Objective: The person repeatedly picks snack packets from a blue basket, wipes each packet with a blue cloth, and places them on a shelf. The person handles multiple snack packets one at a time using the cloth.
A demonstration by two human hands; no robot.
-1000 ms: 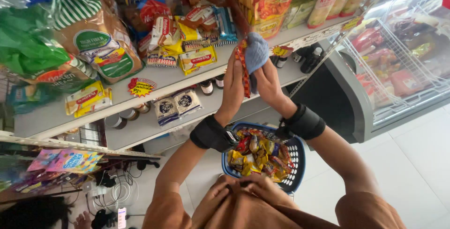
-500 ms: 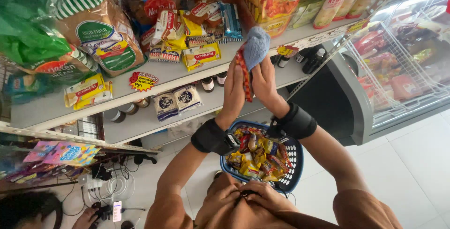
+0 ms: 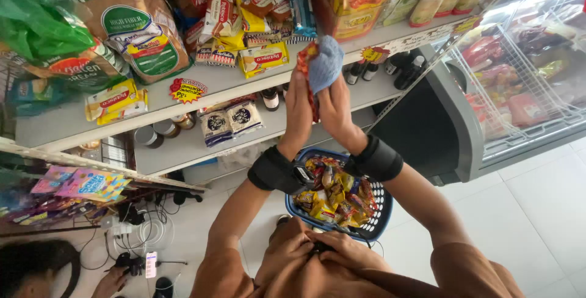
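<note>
Head view looks down past two raised arms at a shop shelf. Left hand (image 3: 299,105) is closed around a red and yellow snack packet (image 3: 307,60), holding it edge-on near the middle of the frame, just in front of the upper shelf (image 3: 201,93). Right hand (image 3: 336,105) is closed on a blue cloth (image 3: 325,63) pressed against the same packet, so both hands meet around it. Looks like the packet is held up clear of the shelf so the cloth can reach its face, though I can't see how much of the packet is covered.

Both wrists wear black wrist bands (image 3: 278,170). Right below the hands, in the lower middle of the frame, sits a blue basket (image 3: 381,209) heaped with similar bright packets, close enough that a hand only has to drop down to reach it.

Behind the hands, the upper shelf has yellow biscuit packs (image 3: 264,58) and, towards the upper left, bread loaves (image 3: 131,35) in bags. Lower shelf (image 3: 378,90) carries small dark bottles (image 3: 406,69). At the right of the frame is a glass-topped freezer (image 3: 525,84). Another person's hand (image 3: 110,283) shows in the lower left corner near some cables on the floor.
</note>
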